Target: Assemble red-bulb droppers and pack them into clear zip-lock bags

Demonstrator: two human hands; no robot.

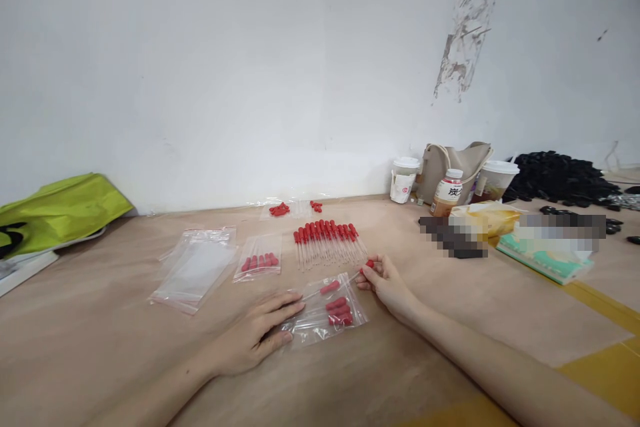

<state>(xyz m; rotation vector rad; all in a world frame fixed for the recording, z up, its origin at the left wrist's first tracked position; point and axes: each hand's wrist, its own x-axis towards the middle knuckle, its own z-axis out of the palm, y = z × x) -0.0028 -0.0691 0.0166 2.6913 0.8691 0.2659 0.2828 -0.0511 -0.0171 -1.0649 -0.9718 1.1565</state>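
A clear zip bag (pixel 310 332) lies in front of me with several red-bulbed droppers (pixel 339 303) inside it. My left hand (pixel 260 330) rests on the bag's left end, its fingers stretched out and apart. At the bag's upper right corner, my right hand (pixel 383 280) pinches the red bulb of a dropper (pixel 369 264) between thumb and fingers. The thin tube of that dropper points down and left toward the bag. Just beyond, a row of several droppers (pixel 327 237) lies side by side, red bulbs away from me and clear tubes toward me.
Left of the row lie a filled zip bag (pixel 257 260) and a stack of flat zip bags (pixel 197 267). Small red caps (pixel 280 209) lie on plastic near the wall. Cups (pixel 404 180), a bottle (pixel 447 192), a tissue pack (pixel 543 257) and a black pile (pixel 557 177) stand right.
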